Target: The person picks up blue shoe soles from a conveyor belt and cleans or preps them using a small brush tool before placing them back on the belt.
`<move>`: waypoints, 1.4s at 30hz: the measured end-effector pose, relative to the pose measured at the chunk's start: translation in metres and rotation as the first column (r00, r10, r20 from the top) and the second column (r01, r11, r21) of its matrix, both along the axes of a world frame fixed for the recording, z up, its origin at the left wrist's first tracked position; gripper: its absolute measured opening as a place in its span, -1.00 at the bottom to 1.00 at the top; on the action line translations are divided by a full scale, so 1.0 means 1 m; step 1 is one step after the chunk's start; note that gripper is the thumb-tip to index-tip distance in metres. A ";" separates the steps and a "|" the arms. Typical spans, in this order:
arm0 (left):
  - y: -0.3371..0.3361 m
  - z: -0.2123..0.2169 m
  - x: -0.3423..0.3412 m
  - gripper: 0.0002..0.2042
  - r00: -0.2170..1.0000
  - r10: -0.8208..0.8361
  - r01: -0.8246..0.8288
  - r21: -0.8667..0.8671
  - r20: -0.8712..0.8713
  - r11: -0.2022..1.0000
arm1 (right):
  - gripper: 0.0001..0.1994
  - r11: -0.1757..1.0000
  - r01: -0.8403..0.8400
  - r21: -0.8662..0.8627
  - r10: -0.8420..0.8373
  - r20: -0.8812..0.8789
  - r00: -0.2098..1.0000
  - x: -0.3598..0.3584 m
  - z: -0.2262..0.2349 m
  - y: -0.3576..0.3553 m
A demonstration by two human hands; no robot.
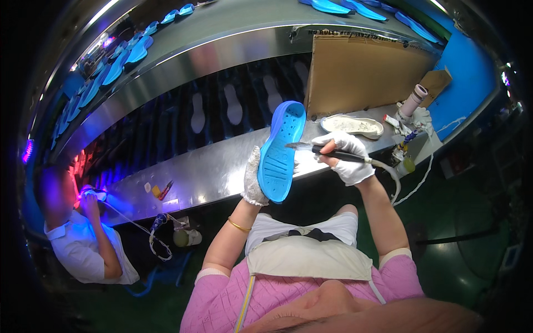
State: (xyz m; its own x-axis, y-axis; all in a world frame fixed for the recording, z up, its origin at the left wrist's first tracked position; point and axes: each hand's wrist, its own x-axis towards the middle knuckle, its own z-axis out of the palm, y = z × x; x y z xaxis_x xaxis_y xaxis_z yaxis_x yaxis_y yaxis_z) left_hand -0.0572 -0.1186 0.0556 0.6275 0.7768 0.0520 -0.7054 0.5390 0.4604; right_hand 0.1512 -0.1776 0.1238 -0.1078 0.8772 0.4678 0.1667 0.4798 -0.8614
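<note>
Currently left hand [253, 180] grip closed round blue sole [278, 158]; right hand [352, 166] grip closed on black-handled tool [347, 156], sole's three o'clock.

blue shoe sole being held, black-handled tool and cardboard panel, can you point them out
Held blue shoe sole [279, 154]: head view, middle of its visible face.
Black-handled tool [340, 154]: head view, on its black handle.
Cardboard panel [367, 80]: head view, middle of its broad brown face.
</note>
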 end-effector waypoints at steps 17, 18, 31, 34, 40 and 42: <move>0.014 -0.009 -0.006 -0.34 0.990 -0.062 0.068 -0.045 0.125 0.997 | -0.91 0.931 -0.083 -0.355 0.006 -0.213 0.977 -0.035 -0.022 -0.026; 0.014 -0.010 -0.006 -0.32 0.990 -0.068 0.075 -0.057 0.126 0.995 | -0.87 0.956 -0.064 -0.288 0.039 -0.093 0.995 -0.036 -0.024 -0.027; 0.015 -0.016 0.001 -0.28 0.992 -0.113 0.117 -0.075 0.050 0.990 | -0.89 0.857 -0.207 -0.473 -0.021 -0.433 0.901 -0.031 -0.029 -0.033; 0.014 -0.018 0.002 -0.30 0.989 -0.137 0.140 -0.058 0.047 0.989 | -0.89 0.820 -0.218 -0.529 -0.026 -0.415 0.909 -0.036 -0.029 -0.033; 0.000 -0.009 0.009 -0.30 0.983 -0.152 0.161 -0.084 0.103 0.983 | -0.92 0.876 -0.141 -0.462 -0.092 -0.447 0.890 -0.038 -0.039 -0.027; -0.004 -0.002 0.010 -0.29 0.994 -0.107 0.108 -0.085 0.017 0.990 | -0.92 0.902 -0.121 -0.414 -0.089 -0.452 0.888 -0.031 -0.037 -0.031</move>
State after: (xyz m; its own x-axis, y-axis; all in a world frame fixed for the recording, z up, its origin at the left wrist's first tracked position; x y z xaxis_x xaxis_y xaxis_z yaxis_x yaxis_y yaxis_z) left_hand -0.0473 -0.1229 0.0534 0.7075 0.7067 -0.0039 -0.6462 0.6492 0.4012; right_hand 0.1205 -0.2085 0.0864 0.0064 0.9985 0.0551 -0.2928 0.0545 -0.9546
